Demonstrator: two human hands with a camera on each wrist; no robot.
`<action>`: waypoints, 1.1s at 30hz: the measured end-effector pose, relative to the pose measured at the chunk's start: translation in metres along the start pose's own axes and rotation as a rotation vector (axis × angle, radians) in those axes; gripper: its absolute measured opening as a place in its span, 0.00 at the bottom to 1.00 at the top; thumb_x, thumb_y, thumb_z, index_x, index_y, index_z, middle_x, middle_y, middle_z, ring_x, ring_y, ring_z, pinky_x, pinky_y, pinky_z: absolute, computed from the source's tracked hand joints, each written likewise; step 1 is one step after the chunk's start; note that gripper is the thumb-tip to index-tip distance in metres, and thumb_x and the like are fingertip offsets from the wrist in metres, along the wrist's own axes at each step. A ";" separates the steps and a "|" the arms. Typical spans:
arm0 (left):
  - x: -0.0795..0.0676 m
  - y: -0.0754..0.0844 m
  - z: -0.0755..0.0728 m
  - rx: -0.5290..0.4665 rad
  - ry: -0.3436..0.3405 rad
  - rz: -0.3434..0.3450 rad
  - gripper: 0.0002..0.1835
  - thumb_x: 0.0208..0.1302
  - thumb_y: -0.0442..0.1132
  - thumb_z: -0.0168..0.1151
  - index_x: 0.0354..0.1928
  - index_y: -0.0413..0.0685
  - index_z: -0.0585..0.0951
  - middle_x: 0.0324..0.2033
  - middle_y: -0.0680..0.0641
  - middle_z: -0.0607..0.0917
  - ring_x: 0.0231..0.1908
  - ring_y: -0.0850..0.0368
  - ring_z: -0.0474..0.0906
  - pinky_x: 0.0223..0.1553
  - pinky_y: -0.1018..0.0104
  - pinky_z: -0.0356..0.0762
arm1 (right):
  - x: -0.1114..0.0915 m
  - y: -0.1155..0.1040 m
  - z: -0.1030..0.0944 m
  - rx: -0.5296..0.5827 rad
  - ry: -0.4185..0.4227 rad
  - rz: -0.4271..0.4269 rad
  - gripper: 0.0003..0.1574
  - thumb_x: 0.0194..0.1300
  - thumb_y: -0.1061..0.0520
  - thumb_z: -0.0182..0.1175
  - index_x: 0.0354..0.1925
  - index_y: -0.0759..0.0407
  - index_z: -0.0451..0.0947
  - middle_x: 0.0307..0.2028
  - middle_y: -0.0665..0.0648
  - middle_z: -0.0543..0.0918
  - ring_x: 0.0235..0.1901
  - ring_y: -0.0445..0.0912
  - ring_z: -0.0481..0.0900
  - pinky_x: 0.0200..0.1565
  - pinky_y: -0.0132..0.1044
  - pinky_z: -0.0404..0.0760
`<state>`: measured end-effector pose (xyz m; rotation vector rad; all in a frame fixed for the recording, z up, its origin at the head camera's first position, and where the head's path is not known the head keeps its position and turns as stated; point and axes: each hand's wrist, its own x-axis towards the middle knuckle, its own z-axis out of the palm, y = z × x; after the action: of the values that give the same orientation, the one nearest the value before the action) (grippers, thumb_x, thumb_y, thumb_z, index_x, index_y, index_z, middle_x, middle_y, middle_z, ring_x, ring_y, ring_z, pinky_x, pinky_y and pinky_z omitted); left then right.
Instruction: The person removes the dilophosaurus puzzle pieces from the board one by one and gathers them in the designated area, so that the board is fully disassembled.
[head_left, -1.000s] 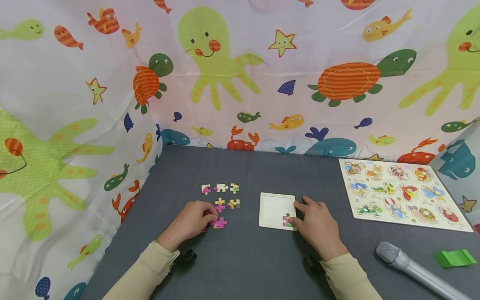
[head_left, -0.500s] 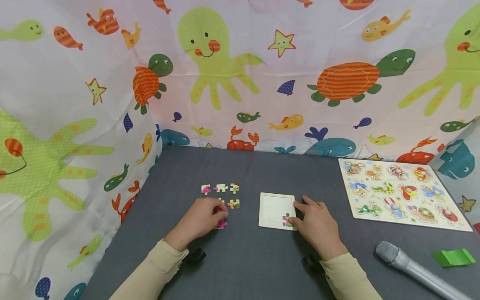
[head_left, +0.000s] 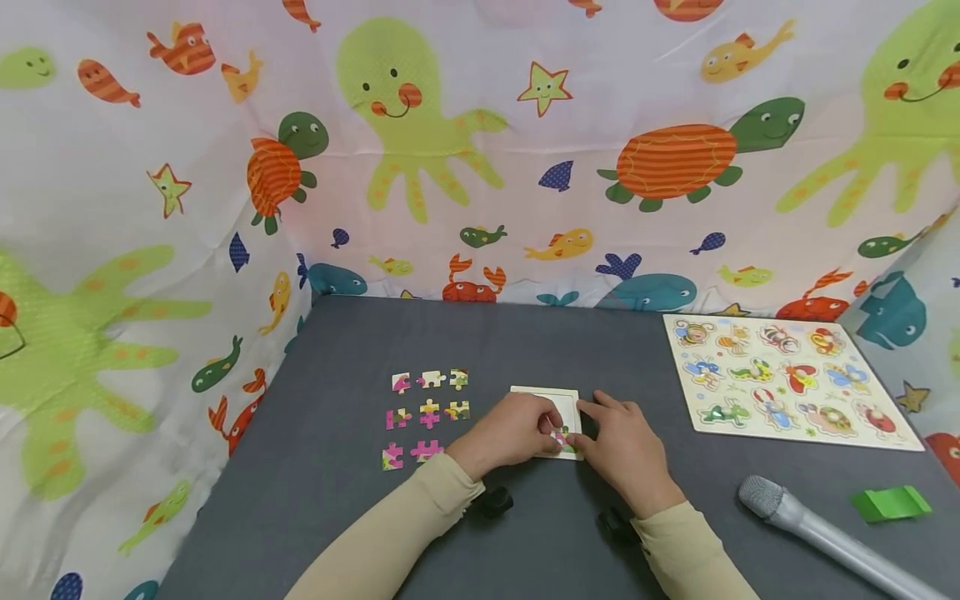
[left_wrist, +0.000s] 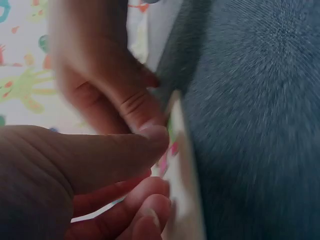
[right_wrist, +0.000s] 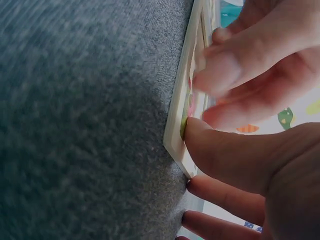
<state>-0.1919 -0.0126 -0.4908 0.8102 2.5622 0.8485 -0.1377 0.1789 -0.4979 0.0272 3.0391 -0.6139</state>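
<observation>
A small wooden puzzle tray (head_left: 522, 389) lies mid-table with a pink and green jigsaw piece (head_left: 565, 442) in its near right corner. My left hand (head_left: 517, 429) is over the tray, fingers bent, thumb and fingertips close to that piece. In the left wrist view, a gap shows between the left thumb (left_wrist: 152, 137) and fingertips; whether they pinch anything cannot be told. My right hand (head_left: 626, 450) rests at the tray's right side. Its thumb (right_wrist: 200, 142) presses beside the piece and its other fingers spread by the tray's outer edge. Left of the tray, several loose jigsaw pieces (head_left: 430, 412) lie in rows.
A board with insect pictures (head_left: 787, 375) lies at the back right. Nearer on the right are a grey microphone (head_left: 817, 525) and a green block (head_left: 891, 503). A sea-animal curtain (head_left: 450, 150) closes off the back and sides of the dark table (head_left: 337, 500).
My left hand has moved right, from the loose pieces to the tray, uncovering the lower pieces. The right hand has stayed at the tray's edge. The head view has turned slightly right.
</observation>
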 end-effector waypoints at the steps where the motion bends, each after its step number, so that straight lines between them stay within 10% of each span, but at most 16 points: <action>1: 0.003 0.001 0.004 0.010 -0.008 -0.001 0.13 0.65 0.42 0.79 0.50 0.50 0.90 0.28 0.59 0.83 0.28 0.67 0.76 0.32 0.73 0.74 | 0.001 0.000 0.001 0.005 -0.002 -0.001 0.38 0.65 0.45 0.77 0.70 0.54 0.82 0.76 0.68 0.74 0.72 0.68 0.73 0.56 0.69 0.83; 33: 0.018 0.003 0.011 -0.046 0.013 -0.025 0.09 0.66 0.41 0.78 0.45 0.50 0.91 0.31 0.56 0.86 0.29 0.66 0.77 0.34 0.72 0.75 | 0.005 0.011 -0.017 0.015 -0.178 -0.061 0.49 0.58 0.45 0.82 0.75 0.48 0.77 0.79 0.68 0.69 0.75 0.69 0.66 0.56 0.73 0.80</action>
<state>-0.1996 0.0049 -0.4999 0.7597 2.5481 0.9046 -0.1434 0.1962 -0.4865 -0.1135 2.8730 -0.6074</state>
